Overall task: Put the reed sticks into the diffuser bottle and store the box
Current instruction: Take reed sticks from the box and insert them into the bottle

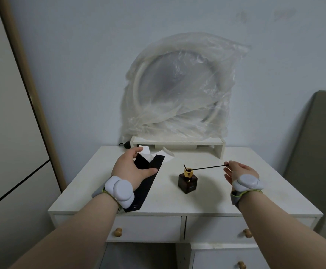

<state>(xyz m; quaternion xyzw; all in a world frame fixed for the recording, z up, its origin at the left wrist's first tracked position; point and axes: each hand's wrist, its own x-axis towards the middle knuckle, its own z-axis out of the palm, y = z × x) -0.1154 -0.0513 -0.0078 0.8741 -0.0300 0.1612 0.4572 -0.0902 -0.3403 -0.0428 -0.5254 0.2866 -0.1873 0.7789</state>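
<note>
My left hand (pixel 133 168) presses flat, fingers spread, on the long flat black cardboard box (pixel 145 183), which lies on the white surface (pixel 216 199). My right hand (pixel 239 171) pinches the end of a thin black reed stick (pixel 206 167); its other end sits in the gold neck of the small square brown glass diffuser bottle (pixel 187 181), between my hands. A second short stick pokes from that neck. Beyond my hands stands a low white shelf riser (pixel 177 143), with a plastic-wrapped round mirror (pixel 179 90) leaning on the wall. Nothing lies between my hands and the bottle.
</note>
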